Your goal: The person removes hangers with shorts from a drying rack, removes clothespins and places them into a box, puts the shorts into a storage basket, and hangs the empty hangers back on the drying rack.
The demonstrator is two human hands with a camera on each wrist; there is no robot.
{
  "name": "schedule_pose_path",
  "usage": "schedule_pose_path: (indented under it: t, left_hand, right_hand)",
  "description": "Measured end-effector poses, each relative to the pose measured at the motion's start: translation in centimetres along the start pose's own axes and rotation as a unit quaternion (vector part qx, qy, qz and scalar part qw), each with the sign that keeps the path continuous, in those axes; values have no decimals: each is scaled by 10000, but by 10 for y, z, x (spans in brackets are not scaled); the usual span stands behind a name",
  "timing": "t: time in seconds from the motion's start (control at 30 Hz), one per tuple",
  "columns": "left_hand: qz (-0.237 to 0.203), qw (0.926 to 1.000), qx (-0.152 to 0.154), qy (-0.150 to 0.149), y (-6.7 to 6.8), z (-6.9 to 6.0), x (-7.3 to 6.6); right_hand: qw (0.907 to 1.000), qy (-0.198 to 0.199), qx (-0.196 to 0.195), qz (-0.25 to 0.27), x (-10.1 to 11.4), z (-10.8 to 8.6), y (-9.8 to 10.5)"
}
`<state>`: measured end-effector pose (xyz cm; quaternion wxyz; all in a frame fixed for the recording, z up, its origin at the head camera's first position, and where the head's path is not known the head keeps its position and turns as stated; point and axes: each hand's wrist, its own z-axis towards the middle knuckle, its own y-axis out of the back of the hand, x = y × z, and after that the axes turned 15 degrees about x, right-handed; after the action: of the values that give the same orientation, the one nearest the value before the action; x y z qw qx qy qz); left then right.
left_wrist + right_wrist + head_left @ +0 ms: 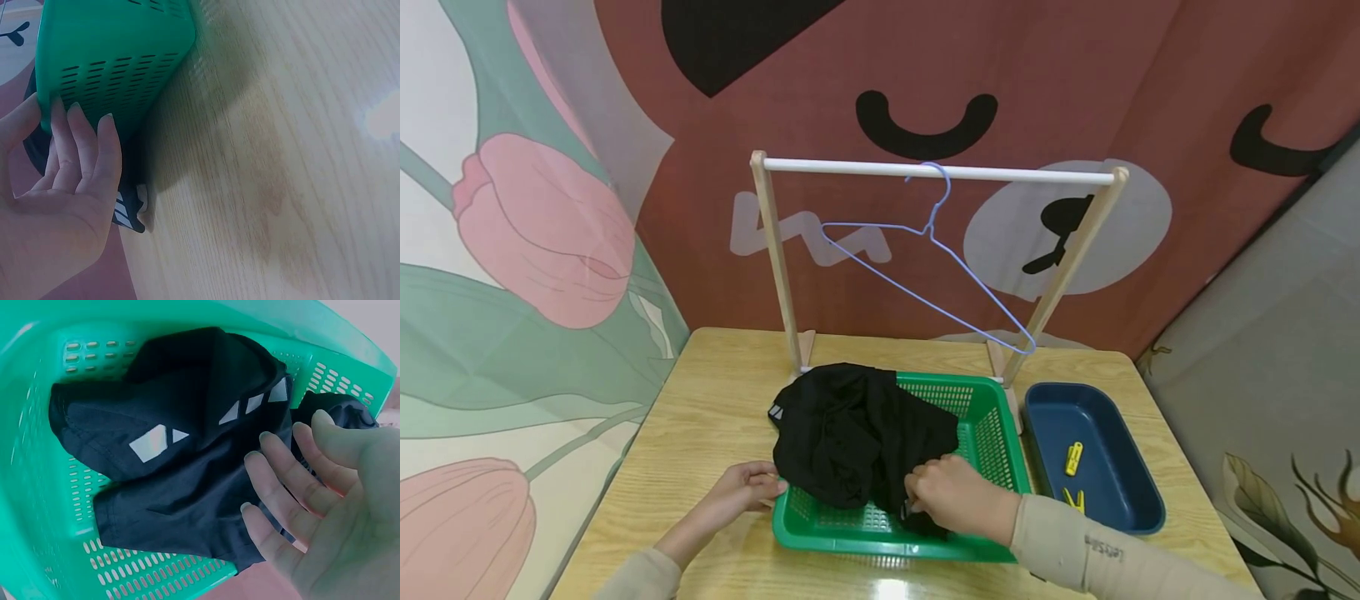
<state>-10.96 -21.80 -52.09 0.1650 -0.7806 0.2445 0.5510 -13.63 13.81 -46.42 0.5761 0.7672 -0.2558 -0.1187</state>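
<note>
A black garment (850,433) with white patches lies bunched in a green plastic basket (1013,450), partly over its left rim. My left hand (747,487) holds the basket's left rim; in the left wrist view, the thumb is at the rim and the fingers (84,147) lie along the outer wall. Over the basket's front right part is my right hand (958,497), at the garment's near edge. Its fingers hide from the head camera, but the right wrist view shows them (281,494) spread and relaxed over the cloth, with nothing pinched. Whether they touch it I cannot tell.
Behind the basket stands a wooden rack with a white bar (850,167). A blue wire hanger (951,250) hangs from it. To the right, a dark blue tray (1105,442) holds two yellow clothespins (1073,458). Everything is on a wooden table (715,400).
</note>
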Motion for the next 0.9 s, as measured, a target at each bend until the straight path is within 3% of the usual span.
schedule_pose_path:
  t: [0.27, 0.47, 0.67, 0.9]
  left_hand:
    - [-19, 10000, -17, 12, 0, 0, 1]
    - [19, 10000, -6, -18, 0, -1, 1]
    - [2, 10000, -18, -11, 0, -1, 1]
    - [22, 9999, 30, -126, 0, 0, 3]
  right_hand:
    - [9998, -150, -52, 124, -6, -4, 7]
    - [9979, -368, -276, 453, -23, -16, 7]
    - [9930, -638, -782, 612, -45, -32, 4]
    - [9808, -1302, -1341, 565, -64, -56, -1]
